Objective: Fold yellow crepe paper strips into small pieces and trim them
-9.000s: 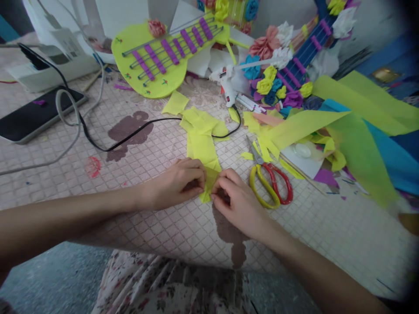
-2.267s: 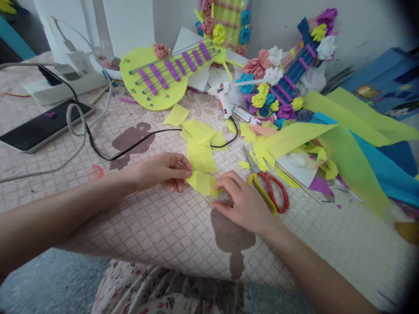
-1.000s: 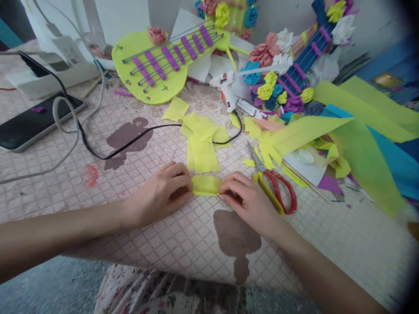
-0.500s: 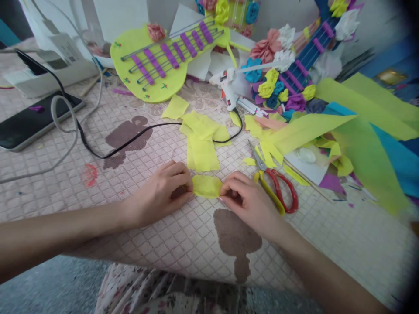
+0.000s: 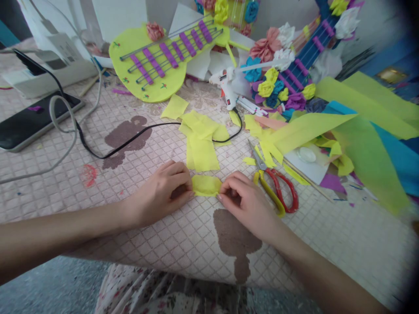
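A small piece of yellow crepe paper (image 5: pixel 206 185) is stretched between my two hands, low over the patterned tablecloth. My left hand (image 5: pixel 165 189) pinches its left end between thumb and fingertips. At the right end, my right hand (image 5: pixel 247 203) pinches it in the same way. The near edge of the piece looks slightly folded or rolled. Just beyond it lies a loose pile of cut yellow paper pieces (image 5: pixel 201 148). Scissors with red and yellow handles (image 5: pixel 276 185) rest close to my right hand, blades pointing away from me.
A white glue gun (image 5: pixel 227 87) stands behind the pile, its black cord running left across the cloth. Yellow cardboard guitar (image 5: pixel 157 65) and flower-covered blue guitar (image 5: pixel 294 72) lie at the back. A phone (image 5: pixel 36 124) is at left; paper strips (image 5: pixel 369 152) spread at right.
The near edge of the yellow crepe paper has drawn up a little and looks more folded. Both hands keep their pinch in nearly the same place.
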A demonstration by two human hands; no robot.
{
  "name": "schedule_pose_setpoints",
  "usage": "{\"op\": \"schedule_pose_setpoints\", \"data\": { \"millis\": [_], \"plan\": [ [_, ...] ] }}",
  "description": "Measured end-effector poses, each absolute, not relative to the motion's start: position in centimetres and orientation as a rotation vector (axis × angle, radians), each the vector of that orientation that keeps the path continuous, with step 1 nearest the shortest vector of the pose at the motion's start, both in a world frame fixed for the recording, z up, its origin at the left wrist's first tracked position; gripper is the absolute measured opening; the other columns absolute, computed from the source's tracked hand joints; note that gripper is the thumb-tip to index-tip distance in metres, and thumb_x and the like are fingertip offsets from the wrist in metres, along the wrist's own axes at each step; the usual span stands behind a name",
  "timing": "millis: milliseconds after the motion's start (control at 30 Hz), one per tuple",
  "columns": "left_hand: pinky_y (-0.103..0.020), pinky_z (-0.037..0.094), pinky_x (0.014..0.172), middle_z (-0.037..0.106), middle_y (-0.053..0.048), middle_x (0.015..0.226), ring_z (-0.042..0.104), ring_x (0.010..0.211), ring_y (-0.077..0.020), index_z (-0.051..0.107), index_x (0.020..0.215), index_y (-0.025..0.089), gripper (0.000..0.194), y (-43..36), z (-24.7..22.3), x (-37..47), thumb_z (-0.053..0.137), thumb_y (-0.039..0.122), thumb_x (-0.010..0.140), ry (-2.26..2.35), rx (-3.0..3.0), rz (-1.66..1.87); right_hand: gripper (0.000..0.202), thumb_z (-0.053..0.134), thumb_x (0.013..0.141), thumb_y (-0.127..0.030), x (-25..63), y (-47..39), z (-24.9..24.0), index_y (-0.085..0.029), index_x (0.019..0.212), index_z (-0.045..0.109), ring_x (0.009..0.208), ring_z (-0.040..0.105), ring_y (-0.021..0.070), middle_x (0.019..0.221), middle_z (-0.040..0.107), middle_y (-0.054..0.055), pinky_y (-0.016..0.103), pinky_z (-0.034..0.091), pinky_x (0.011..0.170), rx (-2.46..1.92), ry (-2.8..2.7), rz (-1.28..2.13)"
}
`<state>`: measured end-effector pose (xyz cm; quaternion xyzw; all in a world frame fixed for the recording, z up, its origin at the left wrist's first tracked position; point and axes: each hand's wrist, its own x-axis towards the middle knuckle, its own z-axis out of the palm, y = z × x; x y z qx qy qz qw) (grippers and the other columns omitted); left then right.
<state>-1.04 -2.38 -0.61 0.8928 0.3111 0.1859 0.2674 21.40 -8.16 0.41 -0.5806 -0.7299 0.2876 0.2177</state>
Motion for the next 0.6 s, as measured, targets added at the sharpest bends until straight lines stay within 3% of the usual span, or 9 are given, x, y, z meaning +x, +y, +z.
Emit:
{"op": "schedule_pose_setpoints", "data": {
  "millis": [600],
  "plan": [
    [-0.033, 0.042, 0.075, 0.054, -0.005, 0.083, 0.049, 0.08, -0.0176, 0.056, 0.076, 0.014, 0.01, -2.32, -0.69, -0.69, 0.052, 0.014, 0.086, 0.857, 2.467, 0.505, 0.014, 0.053, 0.078, -0.009, 20.84, -8.29, -0.16, -0.02, 0.072, 0.047, 0.071, 0.052, 0.014, 0.08, 0.052, 0.001, 0.028, 0.041, 0.063, -1.671, -2.06, 0.597]
  ]
}}
